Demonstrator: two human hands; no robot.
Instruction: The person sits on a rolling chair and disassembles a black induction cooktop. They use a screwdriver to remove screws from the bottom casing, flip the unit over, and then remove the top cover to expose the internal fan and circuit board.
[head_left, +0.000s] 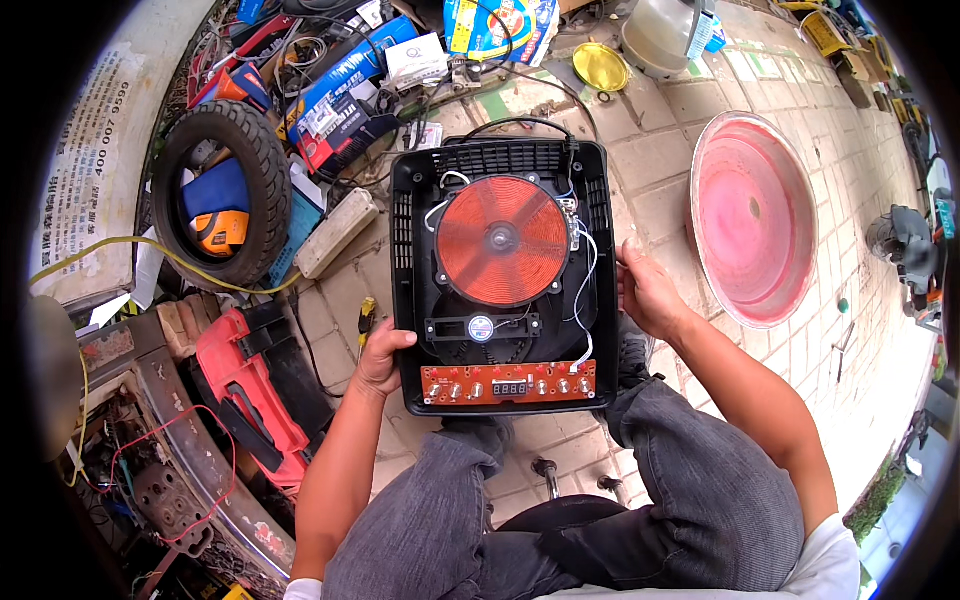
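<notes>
An opened induction cooker (pixel 403 215) in a black plastic casing is held in front of my knees, its inside facing up. It carries a round copper-red coil (pixel 465 240), with an orange control board (pixel 510 383) along the near edge. White wires run down the coil's right side to the board. My left hand (pixel 382 357) grips the casing's lower left edge, thumb over the rim. My right hand (pixel 652 292) is closed on the right edge, its fingertips partly hidden. A screwdriver with a yellow-and-black handle (pixel 367 313) shows just beyond my left hand; I cannot tell whether they touch.
A pink basin (pixel 755 220) sits on the paving at right. At left are a tyre (pixel 170 195), a white power strip (pixel 337 232) and an open red tool case (pixel 245 375). Boxes and cables crowd the far left. A yellow lid (pixel 600 67) lies near a plastic tub (pixel 655 40).
</notes>
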